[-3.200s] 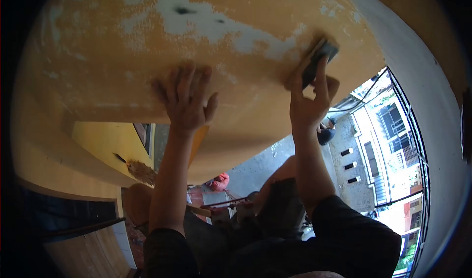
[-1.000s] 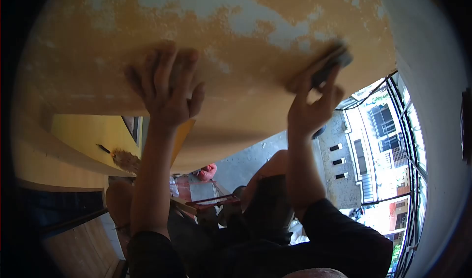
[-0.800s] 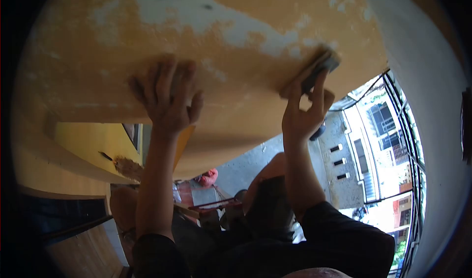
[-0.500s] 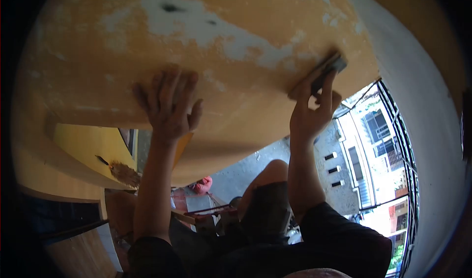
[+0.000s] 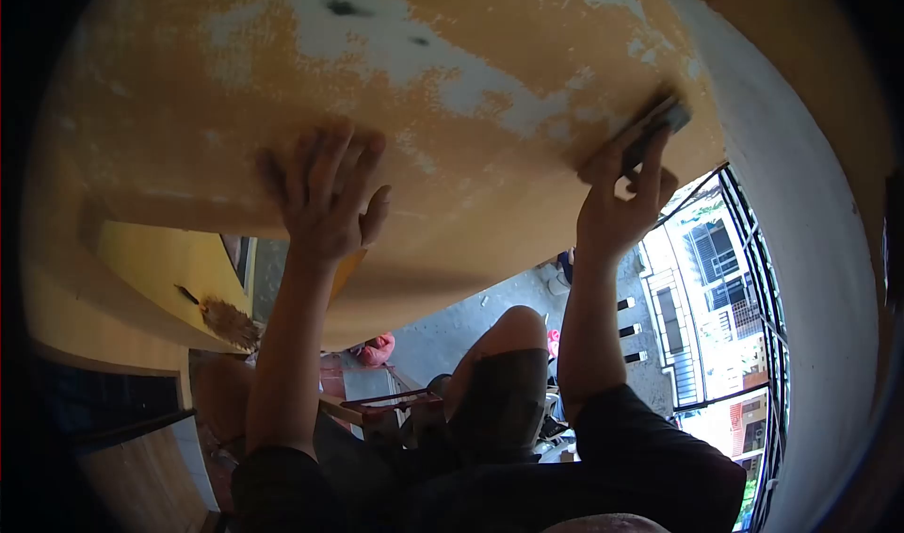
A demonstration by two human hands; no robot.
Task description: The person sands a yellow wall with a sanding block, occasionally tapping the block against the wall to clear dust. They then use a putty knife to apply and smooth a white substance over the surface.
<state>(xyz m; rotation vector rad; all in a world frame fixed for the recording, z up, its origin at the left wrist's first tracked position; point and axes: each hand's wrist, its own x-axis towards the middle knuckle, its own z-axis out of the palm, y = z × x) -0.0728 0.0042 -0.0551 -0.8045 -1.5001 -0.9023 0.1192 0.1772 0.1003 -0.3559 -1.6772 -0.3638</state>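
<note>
The person's left hand (image 5: 325,199) lies open, fingers spread, flat against the orange ceiling (image 5: 188,128). The right hand (image 5: 621,203) grips a dark sanding block (image 5: 656,126), pressed to that ceiling near its edge, just below a white worn patch (image 5: 443,67).

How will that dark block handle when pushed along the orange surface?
Probably stiff: the block shows straight edges in the right hand. Likely light, since one hand holds it up. It may drag on the patchy surface.
</note>
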